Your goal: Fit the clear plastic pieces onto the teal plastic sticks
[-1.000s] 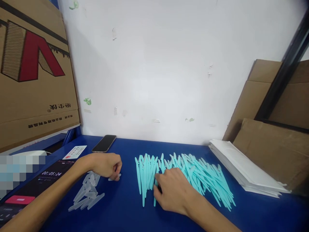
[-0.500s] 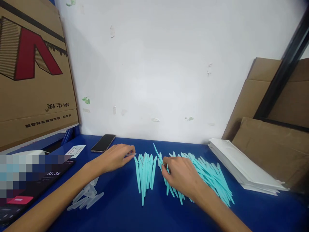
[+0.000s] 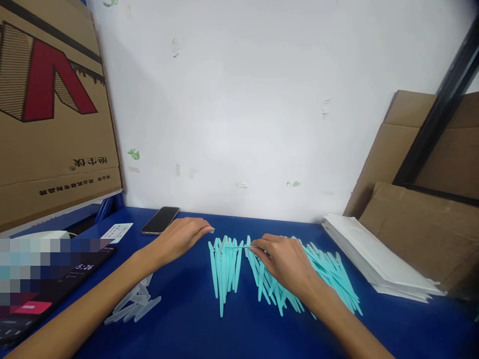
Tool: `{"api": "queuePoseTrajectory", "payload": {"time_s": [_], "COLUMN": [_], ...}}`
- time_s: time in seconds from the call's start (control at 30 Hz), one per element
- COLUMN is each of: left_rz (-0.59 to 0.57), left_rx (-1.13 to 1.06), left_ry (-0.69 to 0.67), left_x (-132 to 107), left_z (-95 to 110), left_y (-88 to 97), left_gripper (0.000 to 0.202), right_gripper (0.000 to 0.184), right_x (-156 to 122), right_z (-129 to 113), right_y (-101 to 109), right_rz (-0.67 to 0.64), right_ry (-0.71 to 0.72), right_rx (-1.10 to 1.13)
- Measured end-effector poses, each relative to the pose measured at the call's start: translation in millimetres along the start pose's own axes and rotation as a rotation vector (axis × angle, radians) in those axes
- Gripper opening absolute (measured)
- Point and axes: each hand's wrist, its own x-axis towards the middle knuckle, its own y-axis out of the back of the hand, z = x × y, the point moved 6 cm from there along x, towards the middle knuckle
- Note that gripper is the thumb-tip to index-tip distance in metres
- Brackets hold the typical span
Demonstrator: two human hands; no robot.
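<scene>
My right hand [image 3: 279,254] pinches one slim teal eyebrow razor [image 3: 238,247], held nearly level with its thin end pointing left. Just below that razor lies a fanned group of teal razors [image 3: 222,279]. A larger heap of the same razors [image 3: 333,274] spreads under and beyond my right hand, partly hidden by it. My left hand [image 3: 187,237] is closed, thumb against fingers, up and left of the fanned group. A bit of a clear cap [image 3: 212,231] shows at its fingertips. More translucent caps [image 3: 136,304] lie in a small pile below my left forearm.
Behind my left hand a phone [image 3: 160,220] lies on the blue table [image 3: 194,324], near a printed card [image 3: 118,232]. Another lit device [image 3: 75,279] is at far left. White envelopes [image 3: 377,259] are stacked at right, beside cardboard [image 3: 422,224]. A large carton [image 3: 56,144] stands left.
The razor in my right hand has swung from steeply upright to nearly level, pointing left. My left hand has shifted slightly right and up, fingertips now lowered over the cap.
</scene>
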Motion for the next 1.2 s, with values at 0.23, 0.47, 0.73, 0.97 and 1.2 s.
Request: {"api": "queuePoseTrajectory", "payload": {"time_s": [0.23, 0.47, 0.73, 0.97, 1.2], "left_rz": [0.008, -0.022, -0.05, 0.02, 0.086], "left_rx": [-0.124, -0.179, -0.197, -0.327, -0.44], "left_ry": [0.002, 0.002, -0.006, -0.034, -0.002], "left_x": [0, 0, 0, -3, -6], "left_z": [15, 24, 25, 44, 48], "left_y": [1.6, 0.5, -3.2, -2.1, 0.3], "left_gripper": [0.049, 0.05, 0.047, 0.046, 0.034], "right_gripper": [0.034, 0.034, 0.034, 0.036, 0.035], "right_x": [-3, -5, -4, 0, 0], "right_z": [3, 1, -1, 13, 15], "right_y": [13, 20, 17, 19, 15], "right_rz": [0.197, 0.274, 0.223, 0.197, 0.202], "right_ry": [-0.074, -0.092, -0.089, -0.265, -0.323], "right_rx": [0.255, 0.347, 0.43, 0.733, 0.933]}}
